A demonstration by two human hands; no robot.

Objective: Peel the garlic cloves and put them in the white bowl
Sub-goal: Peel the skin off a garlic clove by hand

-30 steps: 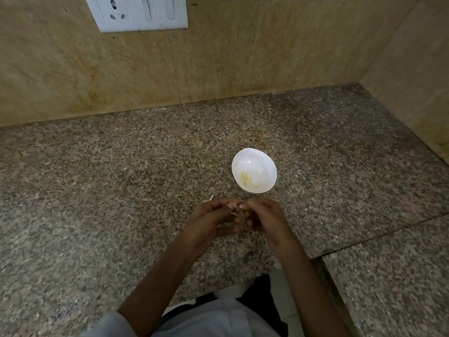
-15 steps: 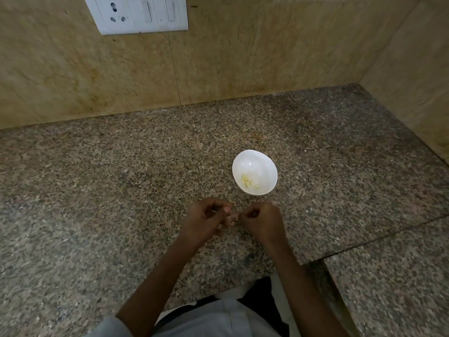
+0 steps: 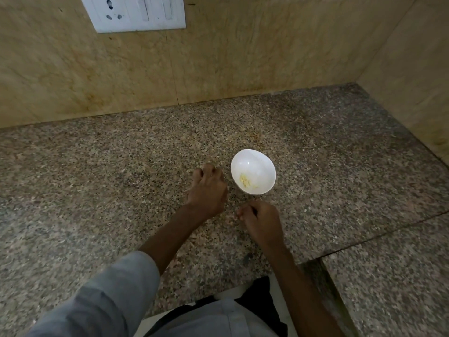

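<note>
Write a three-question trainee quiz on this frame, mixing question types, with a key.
1. True or false: the white bowl is empty.
2. Where is the left hand? A) inside the bowl; B) over the counter, left of the bowl; C) on the wall switch plate.
3. Short answer: which hand is nearer the person's body?

Key: 1 false, pale yellow pieces lie in it. 2 B. 3 the right hand.
</note>
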